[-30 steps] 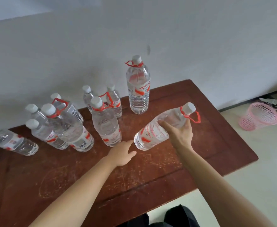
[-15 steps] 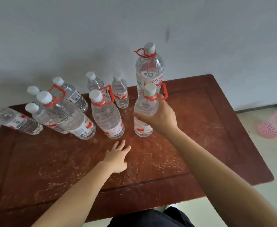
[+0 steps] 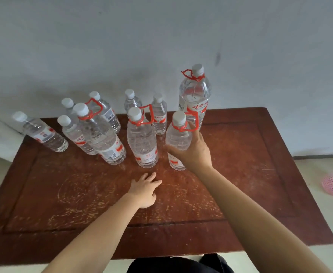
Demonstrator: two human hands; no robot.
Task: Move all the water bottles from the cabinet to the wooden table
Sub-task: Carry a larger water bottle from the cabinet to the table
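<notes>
The bottle point(image 3: 178, 137) is held upright on the wooden table point(image 3: 260, 184) by the right hand point(image 3: 194, 152), curled around its body. The left hand point(image 3: 145, 189) is spread flat, empty. The grip should be loosened only once the base sits flat.

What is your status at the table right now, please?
Right hand grips upright bottle, base on wooden table. Left hand open, empty. Neighbour bottle close on its left, tall bottle just behind.

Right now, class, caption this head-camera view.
Right hand grips an upright water bottle on the wooden table; left hand open nearby.
</notes>
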